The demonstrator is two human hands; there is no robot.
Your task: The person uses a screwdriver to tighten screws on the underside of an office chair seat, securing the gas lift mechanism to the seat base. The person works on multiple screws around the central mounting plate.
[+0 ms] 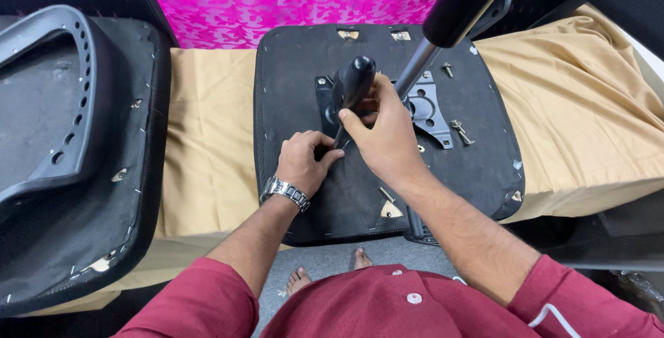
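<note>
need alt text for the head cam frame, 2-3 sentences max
Seen from above, a person's right hand grips a black-handled screwdriver upright on the metal mounting plate of an upturned black chair seat, while the left hand steadies its tip. Loose bolts lie on the seat, which rests on tan cloth; another chair part sits at left.

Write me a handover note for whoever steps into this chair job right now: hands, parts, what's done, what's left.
Right hand grips the black-handled screwdriver, held upright over the metal mounting plate.
Left hand, wearing a steel wristwatch, steadies the tool tip at the plate's left edge.
The plate lies on the upturned black chair seat, which rests on tan cloth.
Done: plate placed on the seat.
Left: loose bolts lie beside the plate, apparently not yet driven. Whether the current screw is tight is hidden by the hands.
</note>
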